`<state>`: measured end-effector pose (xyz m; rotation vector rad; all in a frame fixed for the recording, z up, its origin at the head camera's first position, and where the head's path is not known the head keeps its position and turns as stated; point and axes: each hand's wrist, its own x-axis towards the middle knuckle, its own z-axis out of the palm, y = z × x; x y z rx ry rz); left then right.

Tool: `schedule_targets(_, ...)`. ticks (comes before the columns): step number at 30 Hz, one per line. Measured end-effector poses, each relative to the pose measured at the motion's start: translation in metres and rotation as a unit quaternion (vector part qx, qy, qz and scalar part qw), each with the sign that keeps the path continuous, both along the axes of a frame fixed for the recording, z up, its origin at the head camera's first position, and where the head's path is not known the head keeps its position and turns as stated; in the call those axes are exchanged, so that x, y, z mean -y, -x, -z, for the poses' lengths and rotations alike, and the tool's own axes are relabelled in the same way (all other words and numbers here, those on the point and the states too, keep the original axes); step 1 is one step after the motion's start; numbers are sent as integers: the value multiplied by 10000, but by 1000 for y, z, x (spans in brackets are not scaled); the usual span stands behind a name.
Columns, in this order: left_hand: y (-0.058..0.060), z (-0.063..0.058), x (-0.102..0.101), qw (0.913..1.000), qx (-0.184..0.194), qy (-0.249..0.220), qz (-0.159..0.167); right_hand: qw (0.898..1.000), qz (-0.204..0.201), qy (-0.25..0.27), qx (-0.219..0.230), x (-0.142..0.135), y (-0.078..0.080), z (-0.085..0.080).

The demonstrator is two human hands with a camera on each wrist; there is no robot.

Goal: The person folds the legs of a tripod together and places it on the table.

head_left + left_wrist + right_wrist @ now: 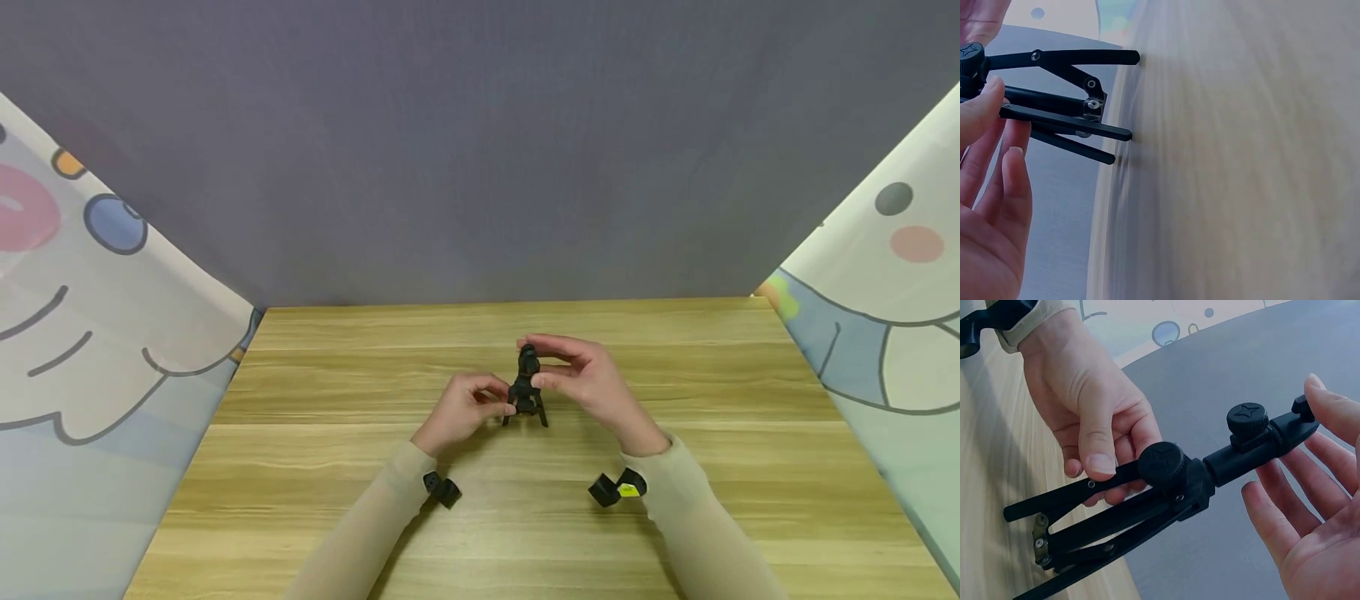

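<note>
A small black tripod [528,385] is upright near the middle of the table, its legs spread and their tips at the tabletop. My left hand [467,407] pinches one leg [1116,478] between thumb and fingers, beside a round knob [1162,464] with a star mark. Higher up, my right hand [588,385] holds the tripod's top end. Its thumb [1335,412] touches a small piece at the tip, and the fingers lie behind the upper tube. A second star-marked knob [1247,420] sits on that tube. In the left wrist view, metal joints [1093,105] link the leg braces.
The wooden table [337,350] ends at a grey upright panel [480,167] at the back. Cartoon-printed cloths [90,333] hang on both sides. Each wrist carries a black camera band, such as the right one [618,487].
</note>
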<state>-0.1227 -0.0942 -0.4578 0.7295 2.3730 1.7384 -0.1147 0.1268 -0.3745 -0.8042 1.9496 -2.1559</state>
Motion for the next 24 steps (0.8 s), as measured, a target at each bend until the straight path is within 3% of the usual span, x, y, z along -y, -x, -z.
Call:
schedule_targets(10, -3, -1, 1, 10000, -30, 33, -87, 9991, 356, -136, -190, -11, -4, 14)
schedule_targets(19, -5, -1, 1, 9999, -79, -18, -141, 9967, 536, -546, 266, -22, -7, 35)
schedule_targets(24, -6, -1, 1, 9998, -81, -60, -154, 9914, 694, -1032, 406, -20, -12, 36)
